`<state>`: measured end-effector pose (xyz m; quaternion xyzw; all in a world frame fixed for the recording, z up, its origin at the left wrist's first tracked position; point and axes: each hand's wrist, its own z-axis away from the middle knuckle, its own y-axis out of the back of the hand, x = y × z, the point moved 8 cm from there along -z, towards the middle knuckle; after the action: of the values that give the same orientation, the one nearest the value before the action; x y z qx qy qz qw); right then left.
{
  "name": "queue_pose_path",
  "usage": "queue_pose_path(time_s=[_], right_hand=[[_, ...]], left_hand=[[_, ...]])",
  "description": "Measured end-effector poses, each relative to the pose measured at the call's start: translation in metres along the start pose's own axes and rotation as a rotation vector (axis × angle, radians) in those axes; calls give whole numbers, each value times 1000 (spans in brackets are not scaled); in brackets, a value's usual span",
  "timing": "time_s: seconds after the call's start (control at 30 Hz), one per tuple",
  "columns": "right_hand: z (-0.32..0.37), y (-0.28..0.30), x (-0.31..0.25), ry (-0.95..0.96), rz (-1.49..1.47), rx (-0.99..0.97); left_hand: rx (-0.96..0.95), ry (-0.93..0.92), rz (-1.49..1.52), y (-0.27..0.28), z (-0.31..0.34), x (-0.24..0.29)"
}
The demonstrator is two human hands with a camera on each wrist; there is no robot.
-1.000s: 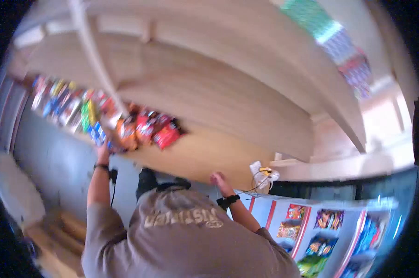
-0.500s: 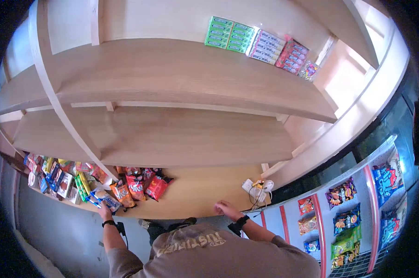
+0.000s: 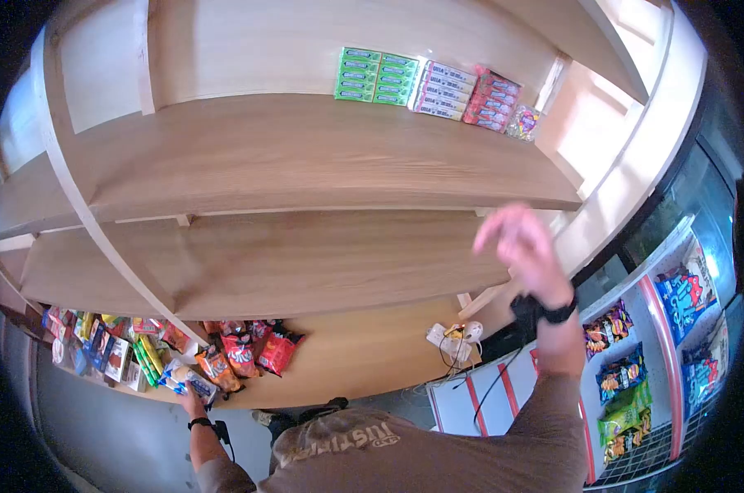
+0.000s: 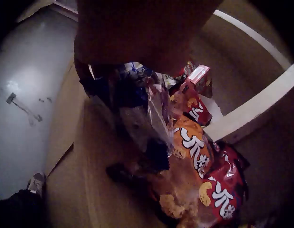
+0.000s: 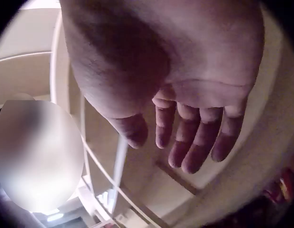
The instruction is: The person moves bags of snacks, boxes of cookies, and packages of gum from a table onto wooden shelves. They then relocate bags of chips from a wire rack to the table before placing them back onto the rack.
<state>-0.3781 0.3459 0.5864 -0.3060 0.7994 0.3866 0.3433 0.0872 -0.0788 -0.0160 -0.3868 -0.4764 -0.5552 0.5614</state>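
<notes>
My left hand (image 3: 193, 403) is at the front edge of the lowest shelf, gripping a blue-and-white snack packet (image 3: 179, 375). In the left wrist view the dark hand (image 4: 137, 38) covers the packet's upper part, while its crinkled clear and blue wrapping (image 4: 142, 118) shows below. Right beside it lies an orange snack bag (image 3: 218, 369), with red snack bags (image 3: 280, 353) further right. My right hand (image 3: 520, 242) is raised before the middle shelves at the right, holding nothing. The right wrist view shows its bare palm (image 5: 185, 71) and loosely bent fingers.
Mixed snack packets and boxes (image 3: 119, 355) crowd the lowest shelf's left end. Gum and candy packs (image 3: 376, 76) stand on an upper shelf. A slanting wooden post (image 3: 113, 238) crosses the shelf fronts. A power strip with cables (image 3: 450, 341) and a rack of snack bags (image 3: 623, 374) are at right.
My right hand has risen from low near the bottom shelf up and to the right. The left hand stays at the blue-and-white packet, which now sits slightly lower in view. The head view has steadied.
</notes>
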Motion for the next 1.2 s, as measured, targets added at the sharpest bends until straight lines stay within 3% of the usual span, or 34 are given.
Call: queue_pose_path(time_s=[0.1, 0.17, 0.23, 0.3, 0.33, 0.37, 0.43, 0.5, 0.63, 0.67, 0.73, 0.87, 1.03, 1.2], right_hand=[[-81, 46, -26, 54, 225, 188], [-138, 78, -6, 76, 556, 190], [-184, 107, 23, 46, 905, 222], [-218, 123, 41, 51, 1073, 235], [-233, 130, 54, -59, 1217, 190], [-243, 134, 64, -172, 1361, 143], [-254, 135, 69, -201, 1379, 130], [-257, 136, 79, -348, 1448, 58], [-252, 126, 57, -299, 1713, 104], [-251, 133, 61, -310, 1714, 102], [-251, 139, 59, -124, 1543, 94], [-237, 130, 59, -148, 1479, -30], [-232, 95, 33, -47, 1177, -149], [-273, 59, 34, -42, 1084, -197]], left_hand=[[-71, 15, -13, 4, -55, -64], [-25, -17, 12, 4, -45, -50], [91, -19, -218, 14, -33, -40], [139, -13, -206, 17, -24, -37], [120, -57, -110, 17, -35, -56], [102, -101, -13, 14, -30, -49], [60, -94, 17, 15, -7, -43], [159, -130, -181, 23, 17, -24], [229, -64, -131, 46, 26, -60], [258, -41, -233, 55, 41, -57], [266, -46, -338, 66, 50, -58], [330, 30, -409, 87, 65, -87], [283, 71, -667, 109, 82, -110], [292, 114, -675, 115, 84, -119]])
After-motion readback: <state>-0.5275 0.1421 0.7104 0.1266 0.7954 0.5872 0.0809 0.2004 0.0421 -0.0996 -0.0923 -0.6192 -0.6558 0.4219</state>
